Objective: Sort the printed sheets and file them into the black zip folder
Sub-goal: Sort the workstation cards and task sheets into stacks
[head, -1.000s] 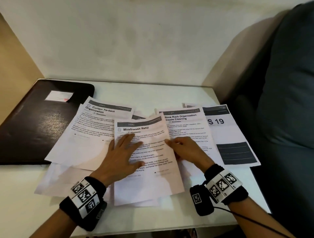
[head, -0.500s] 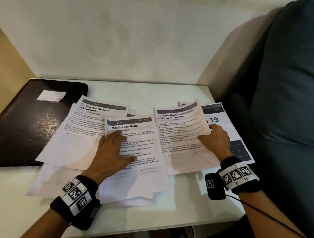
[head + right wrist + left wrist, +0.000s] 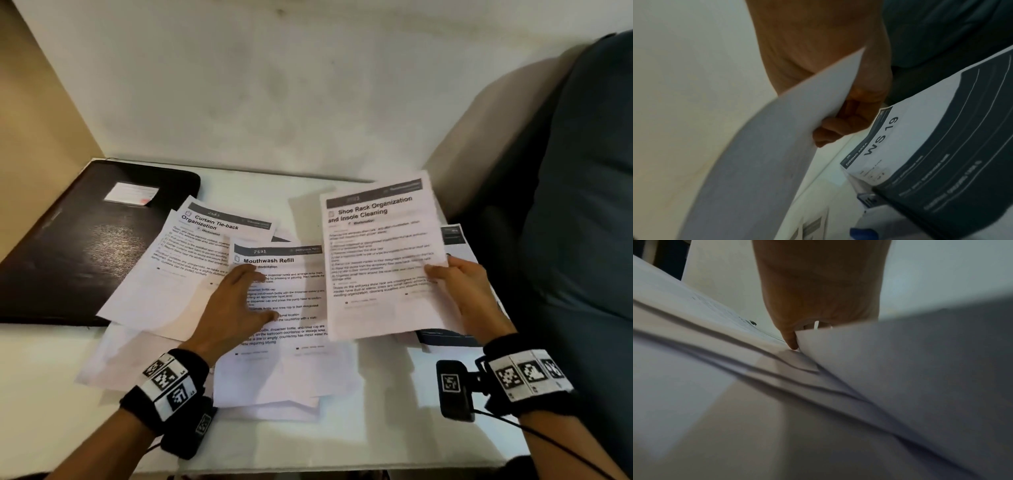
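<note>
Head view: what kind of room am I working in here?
Probably a home living room corner: a small white side table tucked against a plain wall, beside a dark upholstered sofa.

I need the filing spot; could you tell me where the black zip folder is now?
In the head view, the black zip folder lies closed at the table's far left, its edge under the Curtain Tie-back sheet.
</note>
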